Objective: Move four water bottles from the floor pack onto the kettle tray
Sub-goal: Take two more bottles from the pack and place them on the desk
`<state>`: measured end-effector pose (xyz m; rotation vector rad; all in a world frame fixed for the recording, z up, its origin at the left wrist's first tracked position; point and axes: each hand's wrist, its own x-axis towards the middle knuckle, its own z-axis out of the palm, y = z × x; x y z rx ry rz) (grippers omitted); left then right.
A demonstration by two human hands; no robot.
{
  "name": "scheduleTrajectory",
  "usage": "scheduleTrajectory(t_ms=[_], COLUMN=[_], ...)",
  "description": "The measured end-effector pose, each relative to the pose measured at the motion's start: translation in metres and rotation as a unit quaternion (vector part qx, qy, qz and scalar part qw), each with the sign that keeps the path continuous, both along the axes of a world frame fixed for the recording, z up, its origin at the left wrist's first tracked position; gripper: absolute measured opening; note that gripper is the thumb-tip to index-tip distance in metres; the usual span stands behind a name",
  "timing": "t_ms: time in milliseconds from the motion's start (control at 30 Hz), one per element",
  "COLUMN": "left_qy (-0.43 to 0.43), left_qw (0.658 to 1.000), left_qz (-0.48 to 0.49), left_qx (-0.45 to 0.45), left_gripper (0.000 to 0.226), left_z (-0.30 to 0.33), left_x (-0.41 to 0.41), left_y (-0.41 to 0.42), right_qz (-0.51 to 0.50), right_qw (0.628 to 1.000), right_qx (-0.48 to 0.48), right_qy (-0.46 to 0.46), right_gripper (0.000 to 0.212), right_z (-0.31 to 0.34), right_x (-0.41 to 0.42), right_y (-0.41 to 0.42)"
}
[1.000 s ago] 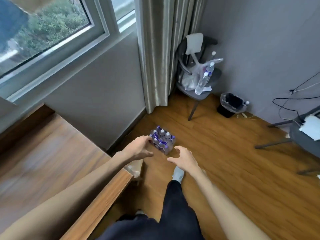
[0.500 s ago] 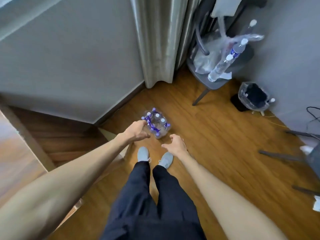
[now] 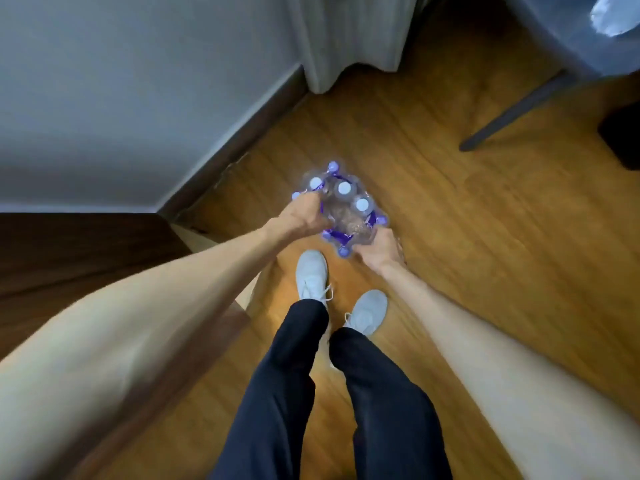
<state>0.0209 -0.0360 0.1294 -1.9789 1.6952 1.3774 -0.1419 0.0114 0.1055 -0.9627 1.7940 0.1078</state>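
A shrink-wrapped pack of water bottles point(image 3: 344, 206) with pale caps and purple labels sits on the wooden floor near the wall's skirting. My left hand point(image 3: 304, 214) is closed on the pack's left side. Against the pack's near right corner, my right hand point(image 3: 379, 249) grips the plastic wrap. Several caps show between the two hands. The kettle tray is out of view.
A dark wooden desk point(image 3: 69, 258) fills the left. A grey curtain point(image 3: 346, 39) hangs at the top, with a grey chair leg point(image 3: 512, 112) to the right and a dark bin point(image 3: 623, 133) at the right edge. My feet point(image 3: 311, 271) stand just behind the pack.
The view has tilted down and closer to the floor. Both hands, open and short of the pack before, now rest closed on its two sides.
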Motion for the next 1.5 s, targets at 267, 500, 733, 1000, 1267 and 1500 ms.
scheduleTrajectory(t_ms=[267, 500, 733, 1000, 1267, 1500], left_qy=[-0.013, -0.002, 0.003, -0.032, -0.03, 0.039], left_qw=[1.0, 0.996, 0.994, 0.982, 0.979, 0.984], left_qz=[-0.012, 0.094, 0.042, -0.017, -0.041, 0.073], left_qx=[0.008, -0.01, -0.105, -0.183, -0.198, -0.16], left_gripper=[0.048, 0.053, 0.056, 0.047, 0.049, 0.045], left_z=[-0.147, -0.221, -0.224, -0.238, -0.231, -0.187], left_x=[-0.016, -0.018, -0.025, -0.019, -0.021, -0.017], left_y=[-0.023, -0.038, -0.033, -0.024, -0.021, -0.014], right_qz=[0.06, 0.034, -0.01, 0.021, 0.027, -0.001], right_qw=[0.995, 0.99, 0.98, 0.969, 0.976, 0.977], right_qx=[-0.078, -0.117, -0.177, -0.212, -0.186, -0.191], right_qy=[0.008, 0.074, 0.093, 0.125, 0.114, 0.092], right_gripper=[0.045, 0.054, 0.063, 0.062, 0.064, 0.054], right_z=[-0.14, -0.182, -0.203, -0.218, -0.212, -0.164], right_x=[0.007, 0.025, 0.032, 0.033, 0.029, 0.032], right_y=[-0.02, -0.035, -0.029, -0.032, -0.037, -0.025])
